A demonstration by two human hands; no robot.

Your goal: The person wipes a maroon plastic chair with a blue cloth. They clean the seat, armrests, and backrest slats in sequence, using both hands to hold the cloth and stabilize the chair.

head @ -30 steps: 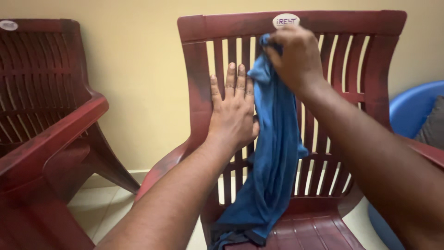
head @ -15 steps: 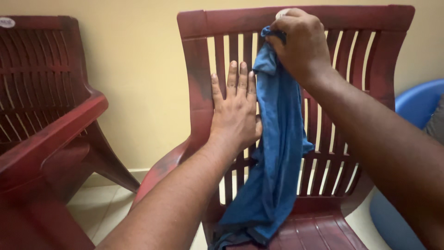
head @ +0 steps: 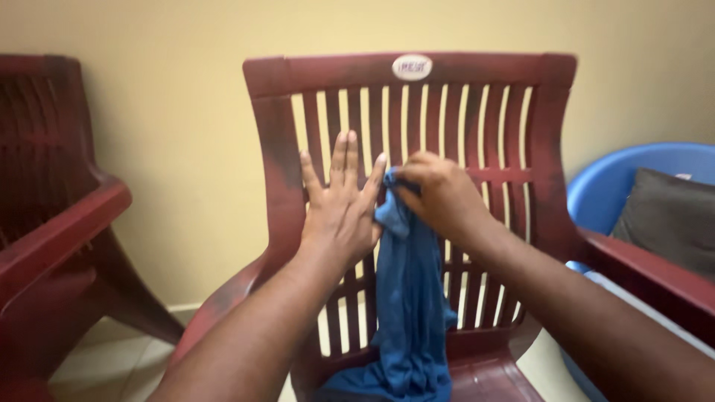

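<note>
Nearest, the long tail of the blue cloth [head: 408,298] hangs down the backrest and pools on the seat of the dark red plastic chair [head: 279,156]. That loose length could catch between the slats or drag dirt back over plastic it brushes against. Higher up, the right hand [head: 439,195] is clenched around the bunched top of the cloth, pressing it against the slats at mid-height; only a small wad is in the grasp, so it could slip free under a hard stroke. Just beside it, the left hand [head: 339,201] lies flat and spread on the slats, grasping nothing, fingertips touching the cloth. A finger could slide into a gap and get pinched. Farther right, a blue tub [head: 618,175] holding a dark cushion [head: 666,216] sits close behind the armrest.
</note>
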